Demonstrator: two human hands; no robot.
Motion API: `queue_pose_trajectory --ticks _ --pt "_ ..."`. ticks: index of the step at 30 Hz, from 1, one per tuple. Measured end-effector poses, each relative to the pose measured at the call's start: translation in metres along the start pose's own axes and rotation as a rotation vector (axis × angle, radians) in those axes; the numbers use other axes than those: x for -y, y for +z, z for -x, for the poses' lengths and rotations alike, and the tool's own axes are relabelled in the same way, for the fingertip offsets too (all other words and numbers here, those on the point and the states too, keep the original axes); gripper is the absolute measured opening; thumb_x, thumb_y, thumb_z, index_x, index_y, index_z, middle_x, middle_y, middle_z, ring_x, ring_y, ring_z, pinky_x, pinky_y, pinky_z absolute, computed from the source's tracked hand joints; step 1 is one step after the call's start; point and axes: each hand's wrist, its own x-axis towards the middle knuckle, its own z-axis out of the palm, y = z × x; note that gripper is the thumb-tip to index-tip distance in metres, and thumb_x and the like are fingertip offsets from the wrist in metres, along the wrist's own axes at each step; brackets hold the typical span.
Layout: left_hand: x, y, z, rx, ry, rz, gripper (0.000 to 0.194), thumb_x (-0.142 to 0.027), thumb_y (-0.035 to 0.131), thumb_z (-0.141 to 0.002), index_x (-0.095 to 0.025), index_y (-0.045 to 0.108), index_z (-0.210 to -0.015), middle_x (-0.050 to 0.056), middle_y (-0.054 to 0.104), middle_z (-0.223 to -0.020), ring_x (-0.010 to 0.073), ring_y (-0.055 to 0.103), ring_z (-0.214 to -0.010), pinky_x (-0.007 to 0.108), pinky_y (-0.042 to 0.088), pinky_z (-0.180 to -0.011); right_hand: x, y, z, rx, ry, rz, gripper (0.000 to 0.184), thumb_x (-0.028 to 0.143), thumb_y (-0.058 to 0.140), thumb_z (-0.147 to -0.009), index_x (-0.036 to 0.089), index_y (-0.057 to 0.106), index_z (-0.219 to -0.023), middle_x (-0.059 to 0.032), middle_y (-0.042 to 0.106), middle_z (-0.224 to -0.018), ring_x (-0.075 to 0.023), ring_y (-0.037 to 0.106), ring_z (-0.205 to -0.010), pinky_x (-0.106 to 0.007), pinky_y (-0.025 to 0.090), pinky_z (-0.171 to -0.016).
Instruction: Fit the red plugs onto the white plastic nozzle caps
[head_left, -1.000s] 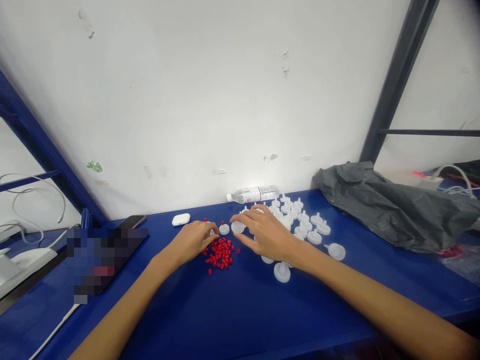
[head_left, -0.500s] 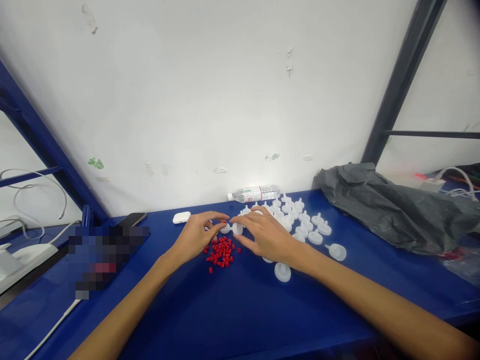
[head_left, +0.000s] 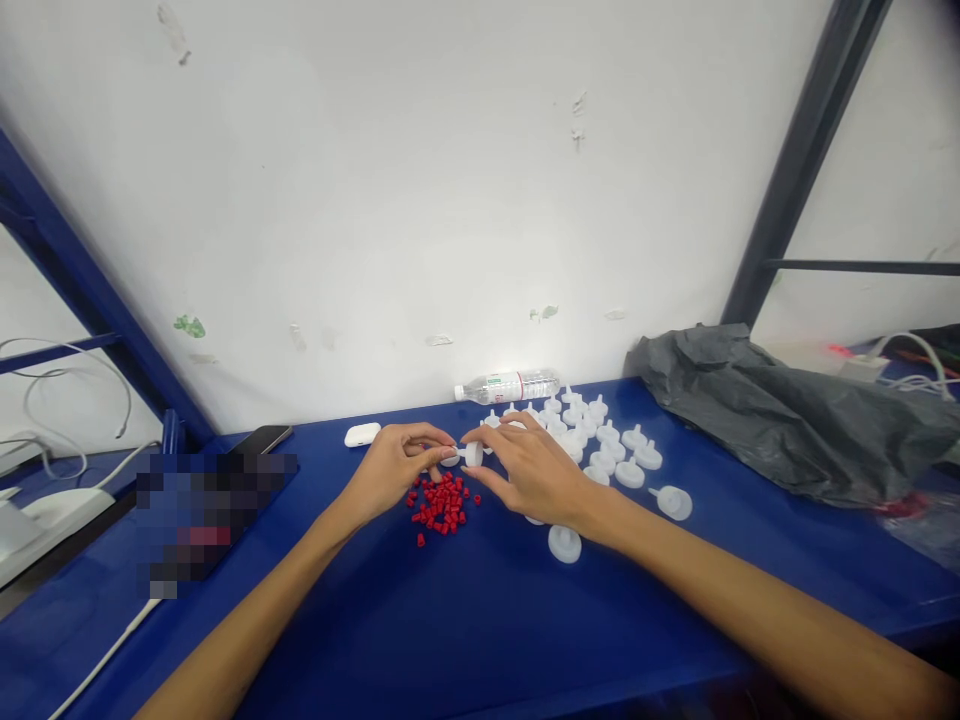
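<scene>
- Pointing leftward with its narrow nozzle, a white funnel-like piece [head_left: 474, 454] is held above the blue table [head_left: 465, 630], between the two hands.
- Its wide end is gripped between the thumb and fingers of the right hand [head_left: 536, 465].
- The thumb and forefinger of the left hand [head_left: 394, 465] are brought close together at the nozzle's tip; whether anything is clamped between them cannot be told.
- Another white disc-shaped piece [head_left: 449, 461] is partly hidden by the left fingers.
- Small red caps [head_left: 442, 503] are heaped loosely just nearer than the left fingertips, with a few scattered at the edges.
- More white pieces [head_left: 574, 438] are crowded to the right, mostly set with nozzles up; some are covered by the right hand.
- One piece [head_left: 673, 502] is tipped over at the group's right edge.
- A clear bottle [head_left: 506, 387] is laid on its side at the far edge, by the wall [head_left: 420, 200].
- A small white case [head_left: 362, 434] is placed left of the left hand, and a phone [head_left: 261, 440] farther left.
- Grey plastic sheeting [head_left: 780, 415] is bunched at far right.
</scene>
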Motion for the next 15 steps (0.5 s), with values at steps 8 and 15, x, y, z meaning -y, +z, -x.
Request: queue_pose_trajectory --ticks 8,15 --pt "0.001 0.000 0.000 -0.010 0.012 0.057 0.020 -0.035 0.071 -0.087 -0.017 0.073 -0.096 0.001 0.074 -0.072 0.0113 0.063 -0.054 0.020 0.045 -0.050 0.000 -0.001 0.000 -0.047 -0.003 -0.042 0.026 0.033 0.058 -0.099 0.019 0.054 -0.121 -0.0079 0.075 -0.105 -0.0231 0.069 -0.092 -0.045 0.042 -0.102" --pt "0.012 0.007 0.000 -0.007 0.087 -0.017 0.024 -0.038 0.062 -0.094 -0.019 0.075 -0.099 0.002 0.074 -0.077 0.0141 0.066 -0.062 0.022 0.047 -0.055 -0.003 -0.002 0.000 -0.053 -0.032 -0.072 0.025 0.029 0.058 -0.100 0.019 0.054 -0.122 -0.0100 0.073 -0.114 -0.0249 0.068 -0.098 -0.046 0.045 -0.099"
